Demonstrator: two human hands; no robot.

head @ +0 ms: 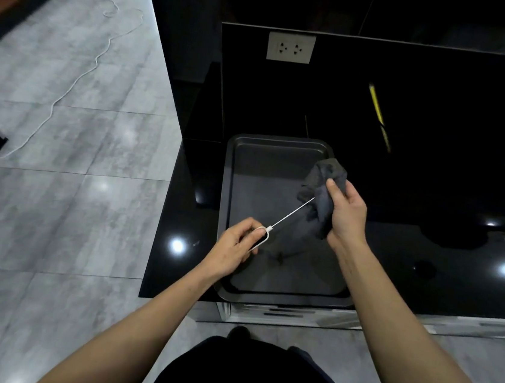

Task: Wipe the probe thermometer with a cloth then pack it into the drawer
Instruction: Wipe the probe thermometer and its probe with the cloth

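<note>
Probe thermometer [286,215]: light, thin stiff rod, likely slick and bendable; best held at its white handle. Left hand [237,243] pinches that handle; right hand [344,213] clamps a soft grey cloth [323,193] round the tip, at 2 o'clock from the handle. Baking tray [229,188] beneath, on bench [428,243]: appears empty. Drawer: front edge only, apparently shut.

My hands work above the tray [227,207]; bare counter [434,187] lies open right, wall [383,80] blocks far.
</note>
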